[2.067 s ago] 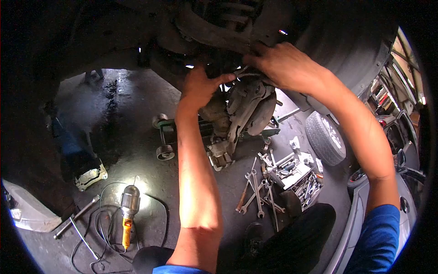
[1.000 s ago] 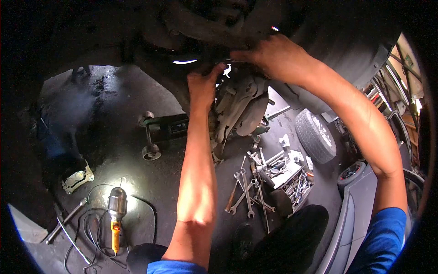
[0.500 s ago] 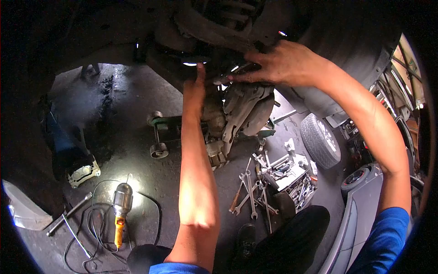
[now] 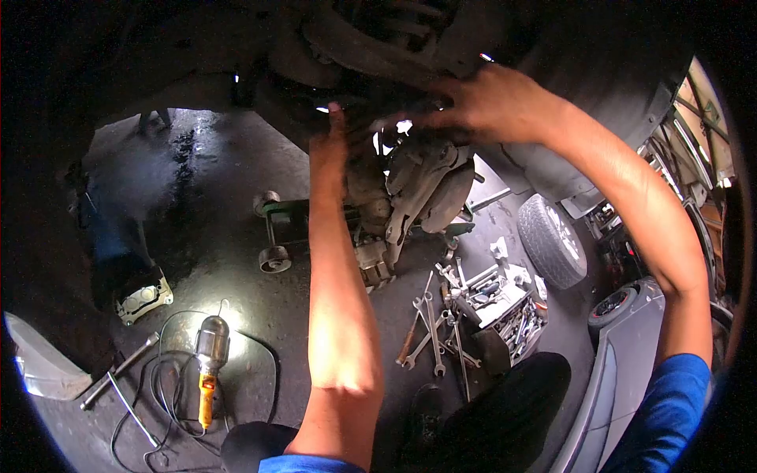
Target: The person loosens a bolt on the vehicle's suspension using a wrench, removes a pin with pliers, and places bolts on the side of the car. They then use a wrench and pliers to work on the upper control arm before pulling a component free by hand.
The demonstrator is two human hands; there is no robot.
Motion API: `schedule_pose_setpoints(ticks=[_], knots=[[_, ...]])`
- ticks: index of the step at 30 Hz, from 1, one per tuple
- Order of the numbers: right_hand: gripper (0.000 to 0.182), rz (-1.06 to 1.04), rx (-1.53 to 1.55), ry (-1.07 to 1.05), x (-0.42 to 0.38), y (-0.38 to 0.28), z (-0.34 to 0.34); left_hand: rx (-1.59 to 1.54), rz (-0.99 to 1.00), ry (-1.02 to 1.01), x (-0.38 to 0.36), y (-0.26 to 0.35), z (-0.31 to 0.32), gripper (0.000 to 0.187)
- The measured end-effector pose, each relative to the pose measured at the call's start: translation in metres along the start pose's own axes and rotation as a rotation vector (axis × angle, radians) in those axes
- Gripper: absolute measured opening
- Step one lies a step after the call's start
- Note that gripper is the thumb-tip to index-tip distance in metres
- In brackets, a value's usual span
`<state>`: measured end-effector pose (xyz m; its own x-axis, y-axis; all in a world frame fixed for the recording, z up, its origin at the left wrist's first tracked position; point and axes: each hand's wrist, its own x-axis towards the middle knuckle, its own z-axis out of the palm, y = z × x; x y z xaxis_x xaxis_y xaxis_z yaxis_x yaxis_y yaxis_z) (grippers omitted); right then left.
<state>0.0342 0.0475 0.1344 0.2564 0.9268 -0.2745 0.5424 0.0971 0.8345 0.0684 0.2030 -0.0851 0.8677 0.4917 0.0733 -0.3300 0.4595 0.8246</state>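
Observation:
Overhead is the dark underside of a vehicle's wheel well, with a curved suspension arm (image 4: pixel 371 59) and part of a coil spring above it. My left hand (image 4: pixel 330 150) reaches up beside the suspension, thumb pointing up; its other fingers are hidden in shadow. My right hand (image 4: pixel 493 106) comes in from the right, just under the suspension arm, its fingers stretched toward the left and smeared by motion. Bright gaps show between the two hands. Below them hangs a dirty metal hub assembly (image 4: pixel 426 189), over a green floor jack (image 4: pixel 296 213) with metal wheels.
A lit work lamp (image 4: pixel 210 355) with a coiled cable lies on the floor at left, beside a lug wrench (image 4: pixel 118 370) and a brake caliper (image 4: pixel 144 298). Several wrenches (image 4: pixel 430 335), an open toolbox (image 4: pixel 505 303) and a removed wheel (image 4: pixel 552 240) are at right, near a grey car (image 4: pixel 615 355).
My right hand's fingers have shifted slightly up and blurred, showing more of the bright gap beneath. My left hand has moved slightly left. The tools on the floor have not moved.

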Motion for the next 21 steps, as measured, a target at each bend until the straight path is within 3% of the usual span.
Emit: schedule_pose_setpoints(ticks=[4, 5, 9, 12, 15, 18, 21], knots=[[0.063, 0.129, -0.029, -0.12, 0.005, 0.004, -0.001, -0.103, 0.074, 0.0, -0.011, 0.008, 0.001, 0.078], [0.062, 0.021, -0.022, 0.068, 0.0, 0.002, -0.005, -0.129, 0.075, -0.006, -0.011, 0.008, -0.001, 0.077], [0.062, 0.083, 0.038, -0.045, -0.003, 0.02, 0.02, -0.244, 0.073, -0.062, 0.0, -0.003, -0.003, 0.077], [0.061, 0.046, 0.022, 0.104, -0.004, 0.004, 0.007, -0.206, 0.116, -0.037, -0.008, 0.008, -0.009, 0.076], [0.058, 0.147, -0.051, -0.254, -0.002, 0.015, 0.019, -0.186, 0.18, -0.015, -0.01, 0.008, -0.009, 0.073], [0.056, 0.255, 0.145, -0.005, -0.021, -0.001, -0.009, -0.151, 0.219, 0.016, 0.003, -0.001, -0.019, 0.071], [0.054, 0.516, 0.353, 0.458, -0.066, -0.016, 0.012, -0.018, 0.191, 0.005, 0.006, 0.008, -0.03, 0.072]])
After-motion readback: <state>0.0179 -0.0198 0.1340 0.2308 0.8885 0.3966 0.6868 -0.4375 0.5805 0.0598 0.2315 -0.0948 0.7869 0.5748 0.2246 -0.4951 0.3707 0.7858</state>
